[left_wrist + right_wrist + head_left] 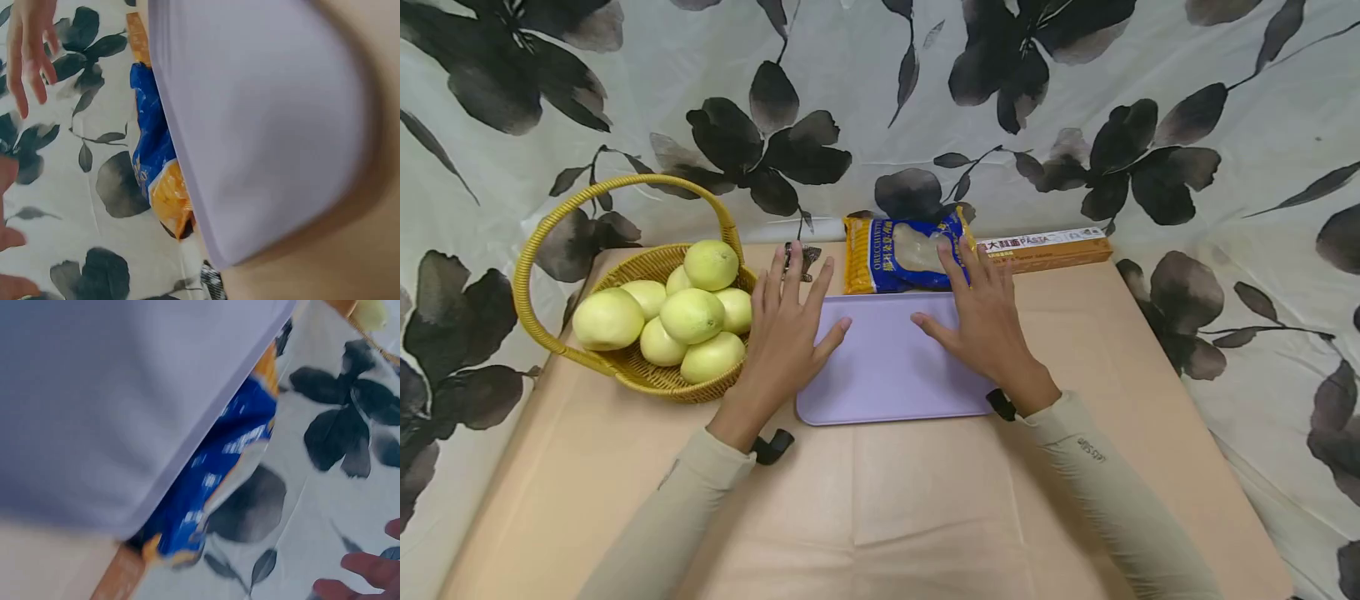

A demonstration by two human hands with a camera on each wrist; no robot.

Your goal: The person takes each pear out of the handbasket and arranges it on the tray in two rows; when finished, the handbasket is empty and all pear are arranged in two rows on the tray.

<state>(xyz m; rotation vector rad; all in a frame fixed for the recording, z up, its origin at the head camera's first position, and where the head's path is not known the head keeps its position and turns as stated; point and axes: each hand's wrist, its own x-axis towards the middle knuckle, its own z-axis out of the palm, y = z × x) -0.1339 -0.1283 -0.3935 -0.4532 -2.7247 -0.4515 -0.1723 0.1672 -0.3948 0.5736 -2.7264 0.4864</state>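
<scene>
From the head camera we see our left hand (786, 321) lying flat with straight, spread fingers over the left edge of the lilac tray (887, 367), thumb resting on the tray's surface, gripping nothing; our right hand (981, 312) lies the same way over the tray's right edge, fingers straight, its fingertips reaching onto the blue-and-yellow pasta bag (895, 254) just beyond, thumb on the tray. The tray sits flat on the tan table (925, 500) between both hands. Left of our left hand stands a wicker basket (550, 242) of pale green fruit (692, 315); beyond our right fingertips lies a long pasta box (1045, 248), and a small dark clip (801, 257) sits just past our left fingertips. In the left wrist view the tray (262, 125) fills the frame, the pasta bag (153, 162) touching its far edge, with relaxed fingers (28, 50) of the other hand against the flowered cloth (75, 206). In the right wrist view the tray (112, 394) is blurred, the bag (212, 481) tucked against its edge, and fingertips (365, 575) show at the lower corner
</scene>
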